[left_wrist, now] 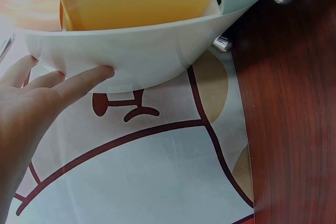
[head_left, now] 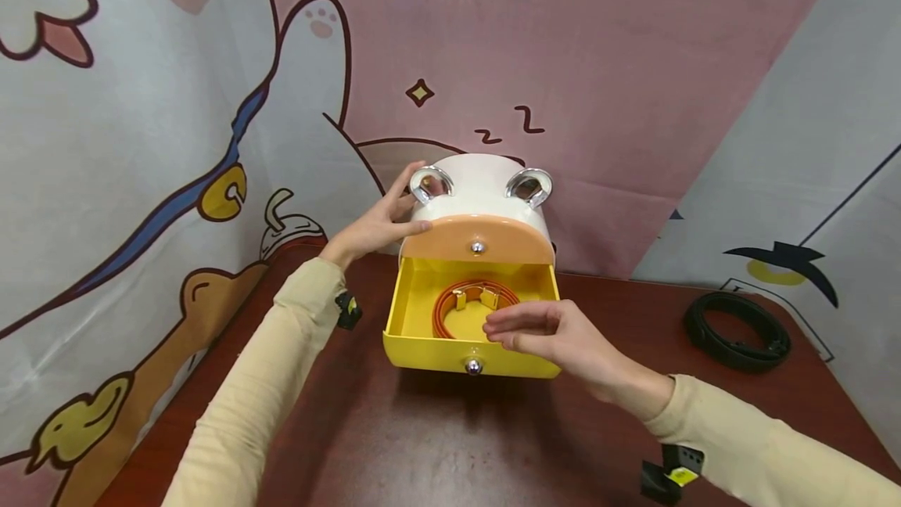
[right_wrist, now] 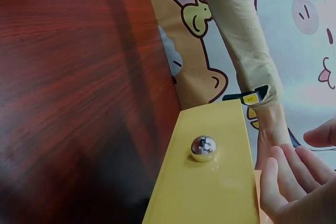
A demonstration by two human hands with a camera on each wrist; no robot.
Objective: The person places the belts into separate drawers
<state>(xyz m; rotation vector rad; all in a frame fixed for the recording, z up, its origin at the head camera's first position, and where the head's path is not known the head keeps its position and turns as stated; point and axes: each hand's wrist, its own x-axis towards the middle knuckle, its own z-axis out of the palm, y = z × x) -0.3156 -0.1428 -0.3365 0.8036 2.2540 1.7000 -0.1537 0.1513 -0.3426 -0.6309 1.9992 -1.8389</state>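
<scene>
A white cabinet [head_left: 482,186] shaped like an animal's head stands on the table, its lower yellow drawer [head_left: 422,352] pulled out. Inside the drawer lies a coiled orange belt [head_left: 442,308] with gold-coloured metal parts. My left hand [head_left: 376,224] rests against the cabinet's left side; in the left wrist view its fingertips [left_wrist: 102,72] touch the white wall. Over the drawer's right front corner is my right hand [head_left: 549,335], fingers loosely bent and holding nothing. The right wrist view has this hand [right_wrist: 299,187] beside the drawer front with its round silver knob [right_wrist: 203,148].
A coiled black belt [head_left: 737,331] lies on the reddish-brown table [head_left: 338,444] at the right. A peach upper drawer [head_left: 450,239] with a silver knob is closed above the yellow one. Behind stands a cartoon-printed cloth [head_left: 598,84].
</scene>
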